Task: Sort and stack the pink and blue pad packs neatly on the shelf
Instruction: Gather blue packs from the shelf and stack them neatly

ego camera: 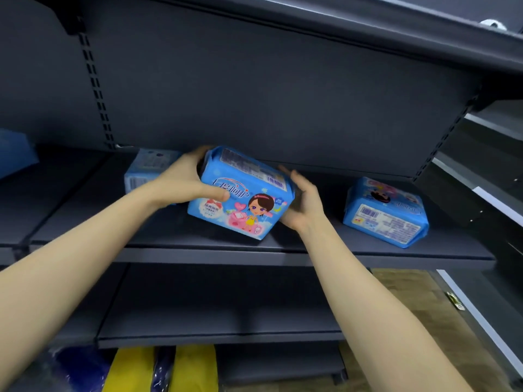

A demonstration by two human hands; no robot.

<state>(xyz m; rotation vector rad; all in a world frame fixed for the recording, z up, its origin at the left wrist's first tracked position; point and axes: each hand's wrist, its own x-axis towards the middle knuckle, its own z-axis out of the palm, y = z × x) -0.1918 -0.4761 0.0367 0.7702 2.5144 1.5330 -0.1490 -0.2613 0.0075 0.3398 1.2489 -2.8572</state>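
A blue pad pack (243, 193) with a cartoon girl on its front sits tilted over the middle of the dark shelf (254, 251). My left hand (184, 182) grips its left end, thumb across the front. My right hand (304, 202) presses flat against its right end. Another blue pad pack (386, 212) lies on the shelf to the right, barcode side up. A pale blue pack (147, 169) stands behind my left hand, partly hidden. No pink pack is visible.
The grey back panel (268, 103) and an upper shelf (368, 26) close in above. A lower shelf (220, 315) runs beneath. Yellow and dark blue bags (161, 369) lie at the bottom. A blue box (15, 154) stands far left. Wooden floor (410, 301) shows at right.
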